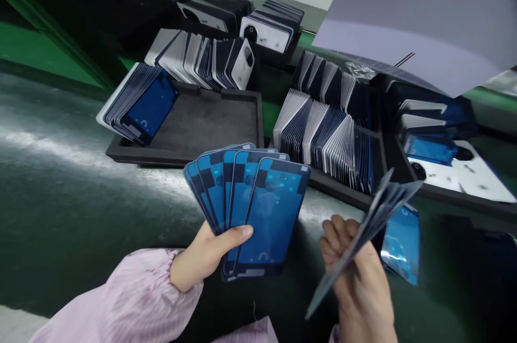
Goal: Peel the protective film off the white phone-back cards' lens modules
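A fan of blue-filmed phone back panels (270,214) is gripped in the left hand (205,257), over the dark green bench (81,214). A thin sheaf of panels (377,214) (blurred, nearly edge-on) is pinched in the right hand (365,275), near a blue-filmed panel (404,240) on the bench. Ahead, a leaning row of panels (141,100) is held at the left end of a black tray (218,122).
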Demonstrator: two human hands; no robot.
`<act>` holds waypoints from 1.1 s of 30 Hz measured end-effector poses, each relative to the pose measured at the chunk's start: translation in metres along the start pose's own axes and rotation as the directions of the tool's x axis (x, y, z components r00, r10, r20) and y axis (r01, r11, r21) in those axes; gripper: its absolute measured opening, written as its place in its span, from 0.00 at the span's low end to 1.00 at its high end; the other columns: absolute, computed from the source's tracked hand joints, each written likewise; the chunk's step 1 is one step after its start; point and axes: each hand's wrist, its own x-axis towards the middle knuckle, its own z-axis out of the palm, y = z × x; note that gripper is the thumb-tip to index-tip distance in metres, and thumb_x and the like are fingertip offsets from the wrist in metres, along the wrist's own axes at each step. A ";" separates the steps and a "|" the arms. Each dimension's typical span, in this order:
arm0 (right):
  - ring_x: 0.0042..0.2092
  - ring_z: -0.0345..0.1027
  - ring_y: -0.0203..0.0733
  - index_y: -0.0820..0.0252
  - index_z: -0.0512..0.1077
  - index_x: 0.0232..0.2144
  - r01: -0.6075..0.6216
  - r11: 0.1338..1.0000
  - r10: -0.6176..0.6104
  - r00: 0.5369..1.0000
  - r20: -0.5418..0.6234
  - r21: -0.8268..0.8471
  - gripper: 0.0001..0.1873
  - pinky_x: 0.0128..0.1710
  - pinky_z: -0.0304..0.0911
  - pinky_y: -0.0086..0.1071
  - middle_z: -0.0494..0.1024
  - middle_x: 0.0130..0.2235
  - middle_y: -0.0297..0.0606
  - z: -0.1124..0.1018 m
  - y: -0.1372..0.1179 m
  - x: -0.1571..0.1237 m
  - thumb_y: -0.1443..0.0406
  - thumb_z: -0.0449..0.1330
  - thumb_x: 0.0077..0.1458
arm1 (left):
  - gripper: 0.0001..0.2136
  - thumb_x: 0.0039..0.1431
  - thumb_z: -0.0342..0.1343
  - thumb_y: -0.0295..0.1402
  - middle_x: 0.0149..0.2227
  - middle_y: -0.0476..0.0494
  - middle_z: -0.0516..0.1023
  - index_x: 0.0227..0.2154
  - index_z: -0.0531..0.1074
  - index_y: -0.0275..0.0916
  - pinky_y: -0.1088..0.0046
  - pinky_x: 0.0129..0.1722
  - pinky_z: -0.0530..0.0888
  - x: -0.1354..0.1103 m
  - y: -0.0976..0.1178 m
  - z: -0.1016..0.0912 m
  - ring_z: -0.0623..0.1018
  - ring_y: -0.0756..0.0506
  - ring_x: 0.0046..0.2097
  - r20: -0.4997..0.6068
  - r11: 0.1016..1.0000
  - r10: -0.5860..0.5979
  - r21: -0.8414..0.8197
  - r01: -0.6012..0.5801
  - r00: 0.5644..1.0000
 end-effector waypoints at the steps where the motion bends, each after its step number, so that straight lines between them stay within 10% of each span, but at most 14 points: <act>1: 0.27 0.70 0.35 0.52 0.81 0.26 -0.021 1.000 0.021 1.000 0.023 -0.018 0.16 0.25 0.72 0.24 0.77 0.26 0.31 0.003 0.007 -0.004 0.52 0.80 0.44 | 0.32 0.49 0.76 0.38 0.48 0.39 0.89 0.58 0.79 0.41 0.57 0.52 0.83 0.000 0.000 0.001 0.85 0.29 0.54 0.008 1.000 0.009 -0.001 -0.009 1.000; 7: 0.38 0.81 0.44 0.51 0.85 0.45 -0.113 0.986 0.126 0.987 0.102 -0.120 0.14 0.39 0.77 0.34 0.88 0.43 0.40 0.012 0.037 -0.019 0.59 0.75 0.56 | 0.27 0.50 0.73 0.44 0.46 0.36 0.90 0.52 0.83 0.37 0.51 0.53 0.82 0.001 -0.002 0.002 0.85 0.26 0.53 0.036 0.999 -0.013 -0.049 0.014 0.999; 11: 0.39 0.80 0.37 0.48 0.85 0.42 0.010 0.998 -0.013 0.998 -0.064 -0.058 0.12 0.43 0.75 0.25 0.88 0.39 0.32 -0.001 0.018 -0.005 0.58 0.76 0.54 | 0.29 0.51 0.72 0.44 0.47 0.37 0.89 0.55 0.81 0.37 0.50 0.54 0.81 0.004 -0.002 -0.002 0.85 0.26 0.54 0.010 0.998 -0.028 -0.062 0.029 1.000; 16: 0.27 0.72 0.30 0.48 0.84 0.33 0.024 1.000 -0.024 0.996 -0.084 0.004 0.12 0.24 0.66 0.17 0.83 0.27 0.26 -0.017 0.002 0.002 0.54 0.79 0.48 | 0.33 0.50 0.76 0.42 0.46 0.37 0.90 0.59 0.79 0.39 0.54 0.51 0.83 0.004 -0.001 -0.001 0.86 0.28 0.51 -0.007 0.999 -0.007 -0.034 0.007 1.000; 24: 0.45 0.82 0.48 0.48 0.83 0.50 -0.174 0.979 0.186 0.976 0.109 -0.107 0.18 0.46 0.78 0.39 0.87 0.50 0.41 0.006 0.041 -0.021 0.59 0.75 0.56 | 0.32 0.48 0.76 0.42 0.47 0.39 0.90 0.58 0.80 0.41 0.53 0.56 0.80 0.003 -0.004 0.002 0.84 0.27 0.55 0.011 0.999 0.004 -0.032 -0.004 1.000; 33: 0.26 0.67 0.31 0.48 0.82 0.35 0.030 0.999 -0.025 0.994 -0.109 0.043 0.12 0.24 0.67 0.18 0.75 0.26 0.25 -0.020 -0.006 0.008 0.57 0.78 0.50 | 0.21 0.51 0.74 0.39 0.44 0.38 0.90 0.47 0.83 0.38 0.53 0.48 0.84 0.006 -0.005 -0.009 0.86 0.27 0.49 -0.058 0.998 -0.046 -0.044 0.044 0.997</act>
